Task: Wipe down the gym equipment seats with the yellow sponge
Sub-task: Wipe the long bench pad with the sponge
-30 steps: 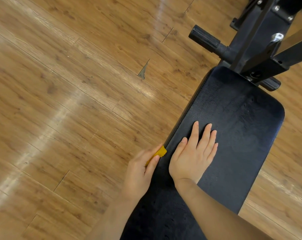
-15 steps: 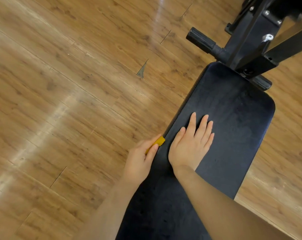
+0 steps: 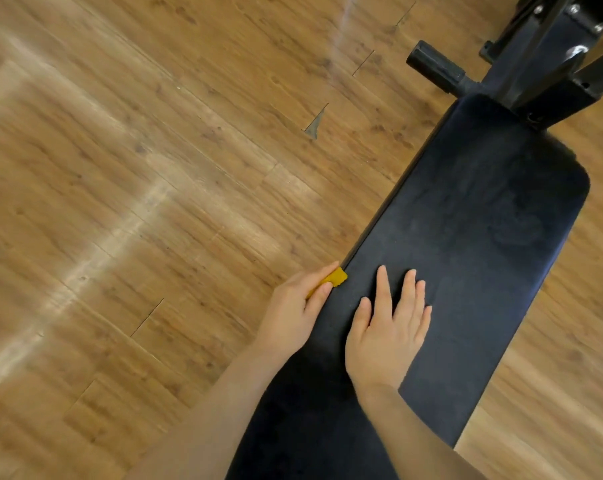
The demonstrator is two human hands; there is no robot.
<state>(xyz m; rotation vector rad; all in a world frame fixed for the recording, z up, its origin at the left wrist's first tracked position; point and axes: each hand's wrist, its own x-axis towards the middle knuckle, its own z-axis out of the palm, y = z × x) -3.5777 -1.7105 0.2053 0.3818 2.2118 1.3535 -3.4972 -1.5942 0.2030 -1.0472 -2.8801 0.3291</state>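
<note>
A long black padded bench seat (image 3: 473, 216) runs from the bottom middle up to the right. My left hand (image 3: 293, 313) holds the yellow sponge (image 3: 334, 278) against the seat's left side edge; only a small corner of the sponge shows past my fingers. Flat on the top of the seat, just right of that, my right hand (image 3: 390, 330) rests with its fingers straight and spread.
The black metal frame (image 3: 549, 64) of the machine rises at the top right, with a round black peg (image 3: 435, 69) sticking out to the left. Wooden plank floor (image 3: 137, 202) surrounds the bench, with a small chipped gap (image 3: 315, 124) in it.
Both hands stay in the same grip and pose on the seat. The view has shifted a little, so the bench and frame sit further right in the picture.
</note>
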